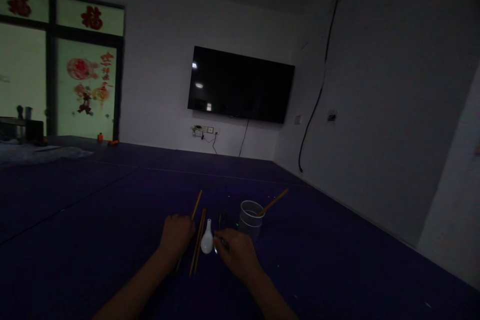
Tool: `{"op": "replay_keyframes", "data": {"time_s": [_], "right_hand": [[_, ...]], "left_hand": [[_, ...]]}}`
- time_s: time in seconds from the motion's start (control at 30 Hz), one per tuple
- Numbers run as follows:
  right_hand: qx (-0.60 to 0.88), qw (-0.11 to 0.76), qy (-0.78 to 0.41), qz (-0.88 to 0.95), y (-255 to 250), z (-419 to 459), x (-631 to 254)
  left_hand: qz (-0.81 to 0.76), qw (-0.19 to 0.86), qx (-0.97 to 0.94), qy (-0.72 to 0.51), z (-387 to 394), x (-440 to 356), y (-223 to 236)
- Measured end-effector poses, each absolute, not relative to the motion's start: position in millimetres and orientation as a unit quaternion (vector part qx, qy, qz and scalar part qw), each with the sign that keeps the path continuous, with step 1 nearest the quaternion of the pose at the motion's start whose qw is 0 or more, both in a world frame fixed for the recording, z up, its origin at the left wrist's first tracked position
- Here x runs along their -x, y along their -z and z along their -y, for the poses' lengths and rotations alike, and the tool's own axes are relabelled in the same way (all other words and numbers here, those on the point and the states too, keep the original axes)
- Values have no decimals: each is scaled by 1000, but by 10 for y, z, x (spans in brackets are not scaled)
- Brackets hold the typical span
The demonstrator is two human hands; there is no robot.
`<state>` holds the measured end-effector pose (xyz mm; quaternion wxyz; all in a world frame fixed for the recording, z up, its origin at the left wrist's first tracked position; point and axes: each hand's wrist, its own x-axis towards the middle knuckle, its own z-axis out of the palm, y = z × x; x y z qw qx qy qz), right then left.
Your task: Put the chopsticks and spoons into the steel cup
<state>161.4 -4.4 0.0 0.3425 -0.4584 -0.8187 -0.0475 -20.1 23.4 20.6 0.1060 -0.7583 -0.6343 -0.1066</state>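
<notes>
My left hand [178,235] is closed on a wooden chopstick [196,203], whose ends stick out above and below it. Beside it, a pair of chopsticks [198,242] lies on the dark purple surface [112,220]. A white soup spoon [207,241] rests between my hands, bowl end toward me. My right hand [236,252] pinches a small shiny metal utensil [215,246] right beside that spoon; my fingers hide most of it. Just beyond, a dark thin object [222,219] is too dim to name. A grey cup [250,220] stands behind my right hand with one chopstick [275,201] leaning out of it.
The broad purple surface reaches to the walls. Plastic sheeting [48,154] and small orange items [100,137] lie at the far left. A television [240,85] hangs on the far wall, and a black cable [322,85] runs down the right wall. The room is dim.
</notes>
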Motion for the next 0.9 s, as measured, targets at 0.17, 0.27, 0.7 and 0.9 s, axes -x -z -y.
{"op": "replay_keyframes", "data": {"time_s": [0.17, 0.27, 0.7, 0.9], "right_hand": [[440, 437, -46, 783, -54, 118, -1516], [422, 479, -114, 761, -65, 149, -1457], [436, 600, -153, 653, -112, 198, -1395], [442, 591, -35, 674, -152, 150, -1503]], "left_hand": [[593, 133, 775, 171, -4, 17, -334], [544, 168, 796, 207, 88, -94, -283], [352, 318, 781, 407, 135, -197, -91], [321, 233, 811, 431, 91, -187, 34]]}}
